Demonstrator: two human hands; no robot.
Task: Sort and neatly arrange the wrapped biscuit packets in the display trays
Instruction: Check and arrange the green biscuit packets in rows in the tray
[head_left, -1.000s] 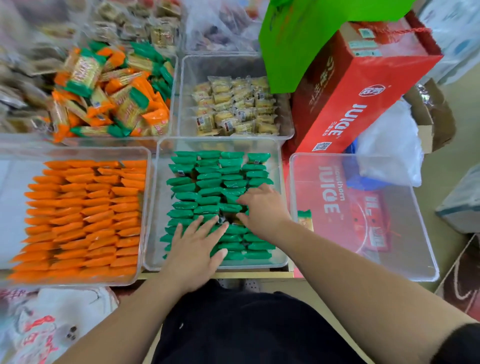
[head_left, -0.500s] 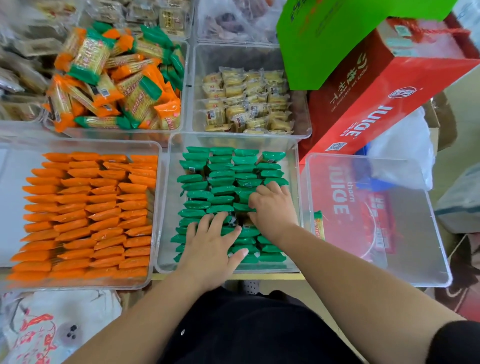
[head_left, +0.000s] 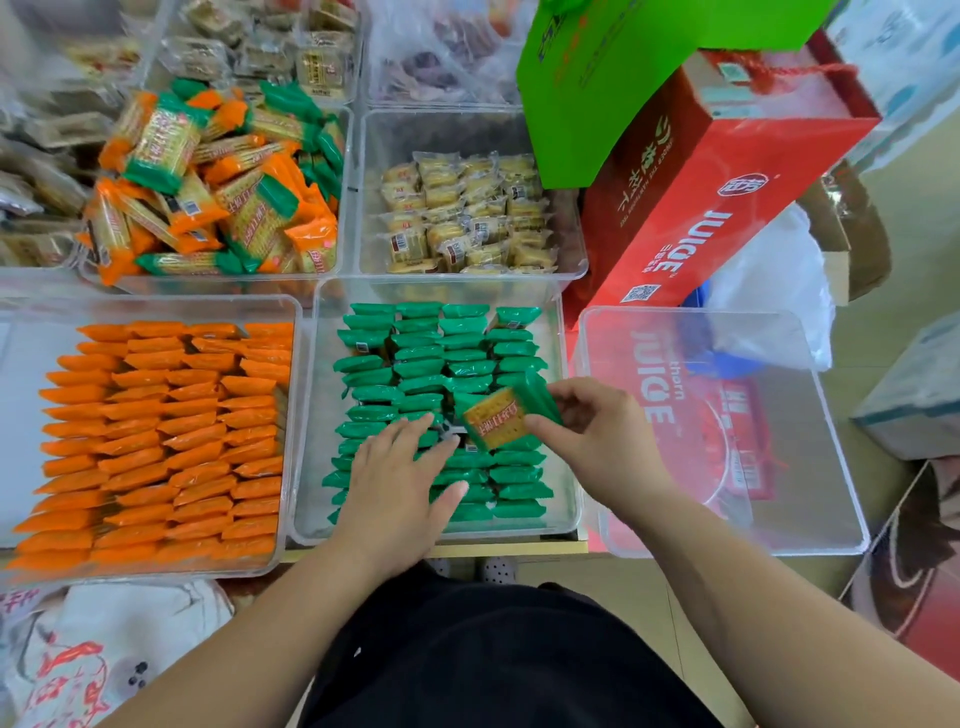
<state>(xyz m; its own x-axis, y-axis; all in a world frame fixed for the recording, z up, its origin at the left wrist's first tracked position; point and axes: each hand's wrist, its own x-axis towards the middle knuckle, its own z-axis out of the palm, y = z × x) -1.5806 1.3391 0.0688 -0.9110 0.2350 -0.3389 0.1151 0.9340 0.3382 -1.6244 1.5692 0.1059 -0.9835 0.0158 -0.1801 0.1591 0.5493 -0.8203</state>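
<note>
Fingers (head_left: 574, 402) and thumb of the right hand (head_left: 597, 452) are curled in a pinch on one green-ended packet (head_left: 498, 421), held tilted just above the rows near the right side of the middle tray (head_left: 436, 288). Its glossy film has a clear centre that shows a square, tan cracker with red print, and the green end by the fingers is creased. Left hand (head_left: 400, 483) lies palm down with straight, slightly spread fingers (head_left: 410, 431) pressing flat on the green packets (head_left: 415, 364), holding nothing. These packets stand on edge in four columns of overlapping, shiny foil pillows inside the clear, rigid plastic tray with rounded corners. Beside it, to the left, a matching tray (head_left: 156, 304) holds orange packets (head_left: 156, 441) shingled in the same manner. To the right a clear tray (head_left: 779, 519) overhangs the bench (head_left: 467, 550). Behind, one bin (head_left: 343, 208) carries a loose heap of orange and green packets, and another (head_left: 374, 156) holds small, transparent wrappers of pale yellow biscuits (head_left: 467, 213). A red cardboard juice box (head_left: 701, 208) leans under a bright green box (head_left: 623, 78).
</note>
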